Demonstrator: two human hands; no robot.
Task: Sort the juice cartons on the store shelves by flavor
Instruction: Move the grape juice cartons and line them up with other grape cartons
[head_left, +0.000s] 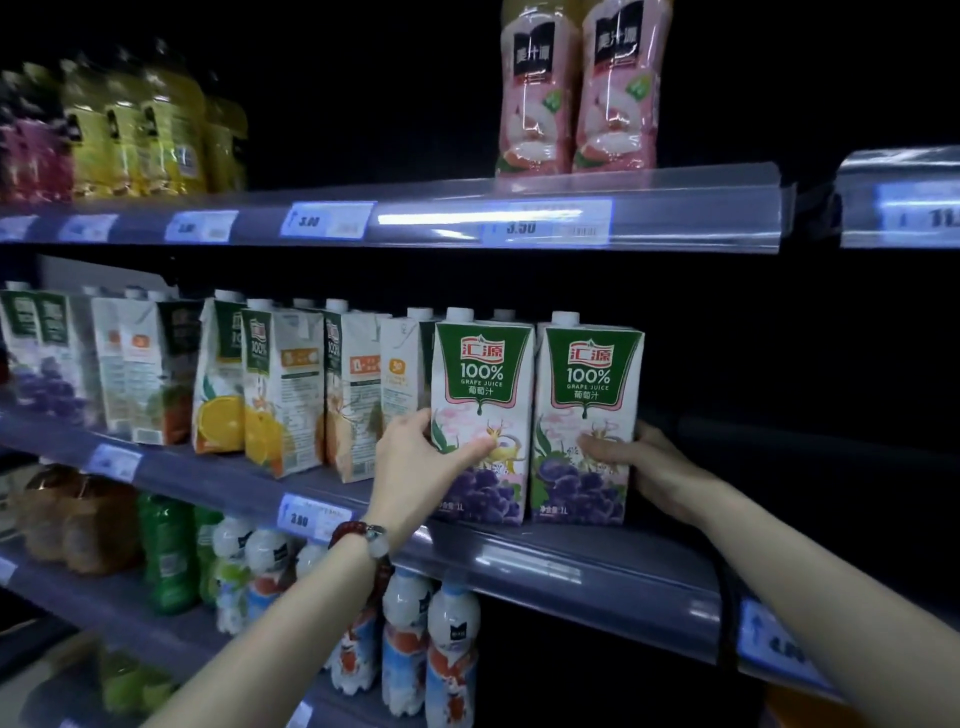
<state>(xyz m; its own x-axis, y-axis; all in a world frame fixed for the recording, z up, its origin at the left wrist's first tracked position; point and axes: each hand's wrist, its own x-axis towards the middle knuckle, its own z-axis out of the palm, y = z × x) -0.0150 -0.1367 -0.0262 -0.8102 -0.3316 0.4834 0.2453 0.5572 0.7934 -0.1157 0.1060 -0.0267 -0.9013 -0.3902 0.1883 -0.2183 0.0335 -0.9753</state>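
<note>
Head view, middle shelf (571, 566): two grape juice cartons, upright, side by side and touching, at the right end of the carton row, standing at the shelf's front edge. Left grape juice carton (480, 415): white cap, green label panel, purple grapes printed low on the face. Left hand (421, 457) grips it from its left side; thumb laid across the lower front face above the printed grapes, remaining fingers passing behind the left edge, out of sight. Beaded bracelet (363, 540) at that wrist. Right grape juice carton (587, 421): same print. Right hand (644, 467) grips it from its right side; the thumb curls onto the lower front face, the other fingers wrap behind the right edge. Left of the pair, same shelf: side-on cartons, then orange juice cartons (260, 400) turned at angles, then further cartons, blurred, and a grape-printed carton (41, 364) at far left. Upper shelf: two pink peach drink bottles (576, 93) above the held cartons; yellow bottles (150, 135) at left. Lower shelf: white-capped bottles with blue and red labels (415, 639), green bottles (169, 556) left of them. Price tags (324, 221) along the shelf rails.
</note>
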